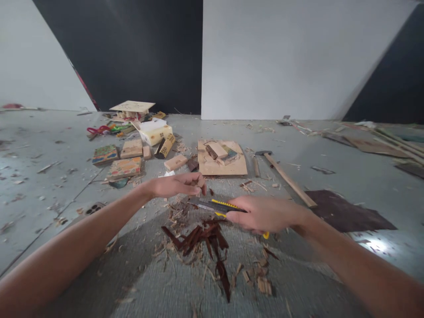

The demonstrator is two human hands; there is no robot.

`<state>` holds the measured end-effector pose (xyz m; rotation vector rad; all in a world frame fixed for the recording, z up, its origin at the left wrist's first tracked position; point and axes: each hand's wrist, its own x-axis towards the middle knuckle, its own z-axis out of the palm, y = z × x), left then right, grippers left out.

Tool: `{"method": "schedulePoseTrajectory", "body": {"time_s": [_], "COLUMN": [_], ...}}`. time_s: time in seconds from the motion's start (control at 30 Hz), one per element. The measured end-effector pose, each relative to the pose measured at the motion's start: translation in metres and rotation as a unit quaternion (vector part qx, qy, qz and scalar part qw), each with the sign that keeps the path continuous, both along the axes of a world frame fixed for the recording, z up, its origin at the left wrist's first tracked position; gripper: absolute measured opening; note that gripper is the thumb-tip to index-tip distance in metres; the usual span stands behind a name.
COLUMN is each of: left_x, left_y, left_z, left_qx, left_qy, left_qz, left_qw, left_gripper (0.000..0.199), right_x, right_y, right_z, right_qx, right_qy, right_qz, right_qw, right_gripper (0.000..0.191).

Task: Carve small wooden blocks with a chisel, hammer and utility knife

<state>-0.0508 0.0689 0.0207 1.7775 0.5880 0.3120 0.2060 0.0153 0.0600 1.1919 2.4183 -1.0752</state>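
Note:
My right hand [261, 213] is wrapped round a yellow and black utility knife [220, 206], its tip pointing left toward my other hand. Fingers of my left hand [180, 183] are pinched on a small wood piece [200, 183], mostly hidden by them. Below both hands lies a pile of dark reddish-brown strips [202, 238], with pale shavings around it. Just beyond, a thin square board [236, 167] carries a few small pieces of wood and patterned material.
A hammer [288, 179] lies right of the board, near a dark brown sheet [351, 210]. Patterned blocks [124, 168], a small wood block [175, 162] and a sandpaper roll [165, 145] sit at the left. Wood scraps [265, 285] litter the near floor; walls stand behind.

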Motion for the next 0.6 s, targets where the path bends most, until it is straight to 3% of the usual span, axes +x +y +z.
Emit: {"method": "schedulePoseTrajectory", "body": {"time_s": [0.07, 0.17, 0.33, 0.5, 0.6], "left_x": [-0.001, -0.004, -0.003, -0.001, -0.001], "left_y": [0.002, 0.005, 0.005, 0.003, 0.003], "left_z": [-0.002, -0.007, -0.009, -0.004, -0.003], "left_qx": [-0.006, -0.012, 0.01, 0.025, 0.049], "left_qy": [-0.004, -0.016, -0.006, 0.024, 0.046], "left_qz": [0.001, 0.005, 0.03, 0.046, 0.06], "left_qw": [1.0, 1.0, 0.999, 0.998, 0.996], "left_gripper": [0.02, 0.023, 0.026, 0.026, 0.028], "right_x": [-0.002, -0.003, 0.009, 0.021, 0.021], "right_y": [-0.001, -0.004, -0.001, 0.004, 0.002], "right_z": [-0.003, -0.007, -0.004, -0.007, -0.008], "right_qx": [-0.043, -0.016, 0.071, 0.192, 0.223], "right_qy": [-0.019, -0.033, 0.023, 0.052, 0.052], "right_qz": [0.033, 0.07, 0.048, -0.032, -0.04], "right_qw": [0.998, 0.997, 0.996, 0.979, 0.973], "right_gripper": [0.023, 0.021, 0.023, 0.028, 0.027]}}
